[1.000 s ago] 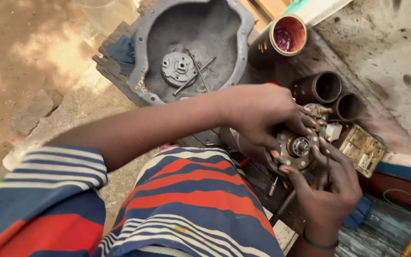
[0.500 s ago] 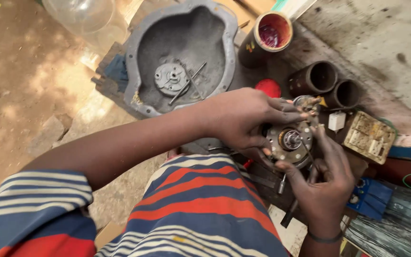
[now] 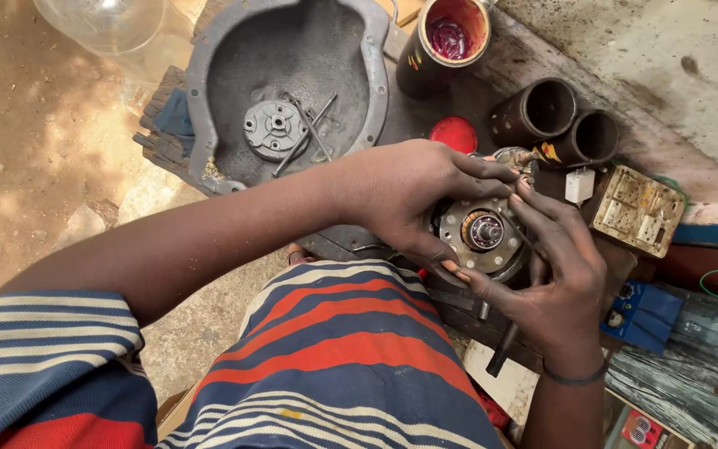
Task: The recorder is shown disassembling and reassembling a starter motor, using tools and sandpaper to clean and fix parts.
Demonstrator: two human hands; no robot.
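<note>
Motor part (image 3: 485, 235), round and metal, held over the lap between both hands.
Left hand (image 3: 405, 195) and right hand (image 3: 560, 274) curl their fingers around its rim; it looks heavy, stiff, greasy; best gripped by the rim.

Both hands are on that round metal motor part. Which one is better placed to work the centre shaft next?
Probably the right hand: its fingers lie across the round motor part beside the centre shaft, while the left hand grips the part's rim, steadying it.
</note>
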